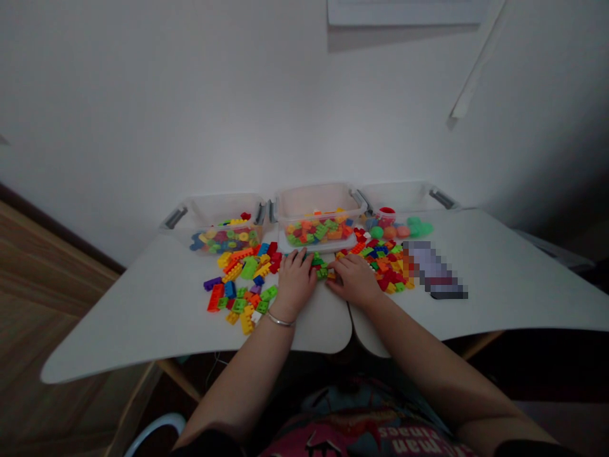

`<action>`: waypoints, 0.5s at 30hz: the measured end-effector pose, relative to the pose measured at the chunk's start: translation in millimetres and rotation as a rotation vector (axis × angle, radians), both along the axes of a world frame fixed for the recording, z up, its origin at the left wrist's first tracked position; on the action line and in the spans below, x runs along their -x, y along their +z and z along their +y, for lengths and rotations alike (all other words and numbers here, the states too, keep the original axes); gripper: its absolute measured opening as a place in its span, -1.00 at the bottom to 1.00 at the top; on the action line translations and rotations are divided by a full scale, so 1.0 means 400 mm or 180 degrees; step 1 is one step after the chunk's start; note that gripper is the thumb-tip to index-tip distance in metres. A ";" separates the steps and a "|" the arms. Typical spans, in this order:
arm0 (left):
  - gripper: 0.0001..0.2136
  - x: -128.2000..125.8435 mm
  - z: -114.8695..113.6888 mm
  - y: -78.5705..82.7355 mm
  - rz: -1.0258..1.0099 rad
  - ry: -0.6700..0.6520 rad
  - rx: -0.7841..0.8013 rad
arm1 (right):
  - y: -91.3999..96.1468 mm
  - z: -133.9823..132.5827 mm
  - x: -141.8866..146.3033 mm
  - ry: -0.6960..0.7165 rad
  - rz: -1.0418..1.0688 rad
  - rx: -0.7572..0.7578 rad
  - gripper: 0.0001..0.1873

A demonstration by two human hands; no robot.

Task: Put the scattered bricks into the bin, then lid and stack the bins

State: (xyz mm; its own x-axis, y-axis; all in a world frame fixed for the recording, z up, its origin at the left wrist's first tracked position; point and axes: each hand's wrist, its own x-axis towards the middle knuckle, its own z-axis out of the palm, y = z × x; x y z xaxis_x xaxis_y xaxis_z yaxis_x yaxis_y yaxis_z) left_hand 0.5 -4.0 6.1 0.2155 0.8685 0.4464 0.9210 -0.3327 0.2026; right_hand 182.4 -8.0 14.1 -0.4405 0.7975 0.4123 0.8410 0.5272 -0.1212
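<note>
Two bare hands, left hand and right hand, rest palm-down on a smooth white table, fingers gently curved and wrists toward the near edge. A thin metal bangle circles the left wrist. Between the hands lies a small cluster of green plastic bricks; the right fingertips touch it. Neither hand looks clenched, but whether either grasps a brick cannot be told. Glossy studded bricks in red, yellow, orange, blue and purple spread in loose heaps left and right of the hands. Farther back stand three clear plastic bins with grey clip handles: the left bin holds flat round discs, the middle bin holds rectangular bricks, and the right bin sits behind smooth round balls and a red cup. A pixelated object at right is too blurred to name.
</note>
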 end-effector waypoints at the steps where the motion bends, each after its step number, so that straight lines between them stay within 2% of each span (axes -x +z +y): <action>1: -0.65 0.000 0.000 0.001 -0.0009 -0.0039 -0.0008 | 0.001 -0.001 0.000 -0.0001 -0.0017 -0.0003 -0.68; 8: -0.66 -0.001 -0.005 0.013 -0.0038 -0.0497 -0.0077 | -0.001 -0.004 0.007 -0.0129 -0.0158 -0.0177 -0.71; 15: -0.74 0.002 0.001 0.010 0.0012 -0.0624 -0.0120 | -0.009 -0.002 0.004 -0.0140 -0.0140 -0.0134 -0.76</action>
